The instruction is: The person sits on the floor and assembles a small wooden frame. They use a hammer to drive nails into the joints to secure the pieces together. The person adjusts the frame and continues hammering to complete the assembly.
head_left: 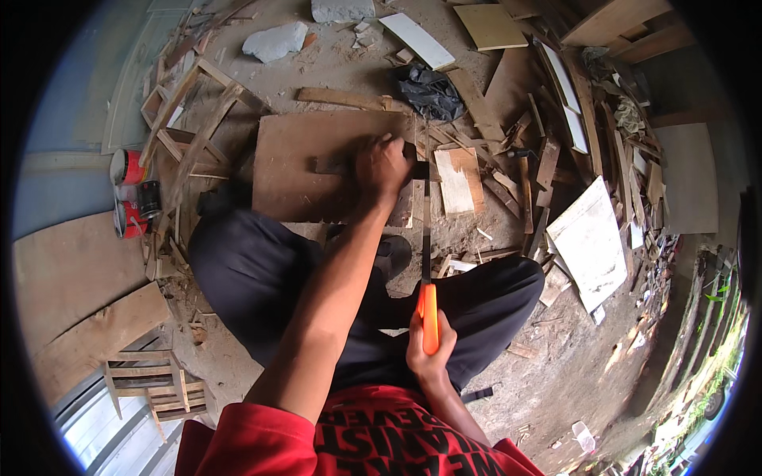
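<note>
A handsaw with an orange handle [429, 317] is gripped in my right hand [431, 349] close to my body. Its thin dark blade [427, 230] points away from me and runs along the right edge of a brown wooden board [317, 139]. My left hand [384, 165] is closed and presses down over a dark strip of wood [419, 170] lying across the board. The strip's right end pokes out beyond the hand and meets the blade. How the left fingers wrap the strip is partly hidden.
Scrap wood [508, 190] litters the dirt floor on the right, with a hammer [525, 190] among it. A black plastic bag [429, 91] lies beyond the board. Red cans [127, 168] and a wooden frame [190, 119] stand at left. A white panel [591, 242] leans at right.
</note>
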The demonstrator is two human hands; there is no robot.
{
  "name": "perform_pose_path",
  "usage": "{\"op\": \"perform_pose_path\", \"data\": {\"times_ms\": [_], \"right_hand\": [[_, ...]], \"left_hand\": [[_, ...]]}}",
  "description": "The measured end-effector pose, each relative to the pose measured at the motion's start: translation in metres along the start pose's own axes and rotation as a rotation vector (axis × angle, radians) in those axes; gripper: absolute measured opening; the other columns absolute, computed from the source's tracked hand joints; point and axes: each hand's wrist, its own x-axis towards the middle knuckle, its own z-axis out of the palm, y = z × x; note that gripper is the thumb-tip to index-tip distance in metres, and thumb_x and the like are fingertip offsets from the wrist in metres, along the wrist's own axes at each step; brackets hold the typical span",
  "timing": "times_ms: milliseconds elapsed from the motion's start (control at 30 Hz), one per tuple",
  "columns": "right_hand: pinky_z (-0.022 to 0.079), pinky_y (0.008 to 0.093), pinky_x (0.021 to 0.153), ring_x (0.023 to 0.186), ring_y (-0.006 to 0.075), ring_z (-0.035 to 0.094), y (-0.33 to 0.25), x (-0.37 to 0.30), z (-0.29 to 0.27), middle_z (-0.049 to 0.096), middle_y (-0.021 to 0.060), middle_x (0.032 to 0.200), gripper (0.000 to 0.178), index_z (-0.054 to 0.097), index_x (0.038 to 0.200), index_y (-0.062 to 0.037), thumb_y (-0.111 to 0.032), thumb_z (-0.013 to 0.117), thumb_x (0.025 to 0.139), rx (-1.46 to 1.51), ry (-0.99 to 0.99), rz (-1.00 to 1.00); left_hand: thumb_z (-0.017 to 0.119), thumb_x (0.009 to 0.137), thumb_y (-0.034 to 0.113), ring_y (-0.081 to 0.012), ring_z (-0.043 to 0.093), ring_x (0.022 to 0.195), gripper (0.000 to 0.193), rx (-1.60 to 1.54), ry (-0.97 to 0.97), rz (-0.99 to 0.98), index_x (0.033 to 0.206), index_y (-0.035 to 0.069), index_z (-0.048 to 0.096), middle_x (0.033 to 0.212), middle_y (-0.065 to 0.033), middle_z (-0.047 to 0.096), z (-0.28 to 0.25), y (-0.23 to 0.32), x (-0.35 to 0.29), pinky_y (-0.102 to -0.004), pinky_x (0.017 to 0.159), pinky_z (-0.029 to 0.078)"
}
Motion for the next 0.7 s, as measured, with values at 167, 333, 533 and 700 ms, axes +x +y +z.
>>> {"op": "perform_pose_path", "data": {"times_ms": [167,333,533,700], "right_hand": [[0.046,0.0274,0.052,0.056,0.0098,0.06,-0.017,0.056,0.017,0.059,0.0091,0.059,0.016,0.058,0.082,0.0032,-0.008,0.064,0.091,0.063,0.017,0.021],[0.046,0.0327,0.052,0.052,0.0157,0.058,-0.024,0.09,0.034,0.058,0.0133,0.06,0.017,0.058,0.084,0.0027,-0.011,0.065,0.091,-0.036,0.067,-0.052],[0.042,0.026,0.049,0.052,0.0076,0.053,-0.009,-0.012,-0.019,0.054,0.0054,0.057,0.014,0.056,0.078,0.001,-0.003,0.065,0.087,-0.022,-0.008,0.021],[0.039,0.0311,0.049,0.053,0.0096,0.047,-0.005,0.088,0.014,0.053,0.0072,0.059,0.021,0.056,0.08,0.0026,-0.012,0.063,0.093,-0.011,0.034,-0.064]], "left_hand": [[0.057,0.084,0.011,-0.0378,0.067,0.086,0.01,-0.042,0.069,0.056,0.078,0.007,0.064,0.088,-0.0165,0.068,0.004,-0.008,-0.002,-0.0471,0.075,0.054],[0.056,0.085,0.016,-0.0372,0.068,0.088,0.015,-0.015,0.056,-0.008,0.078,0.007,0.066,0.09,-0.0172,0.07,0.001,-0.003,-0.007,-0.0459,0.077,0.055],[0.065,0.081,0.021,-0.0372,0.067,0.086,0.013,-0.003,0.02,-0.053,0.077,0.009,0.066,0.091,-0.0148,0.07,-0.005,0.007,-0.001,-0.0469,0.075,0.054],[0.063,0.079,0.011,-0.0398,0.067,0.092,0.009,-0.061,-0.017,-0.006,0.083,0.004,0.066,0.097,-0.018,0.07,-0.006,0.001,0.002,-0.0484,0.08,0.054]]}}
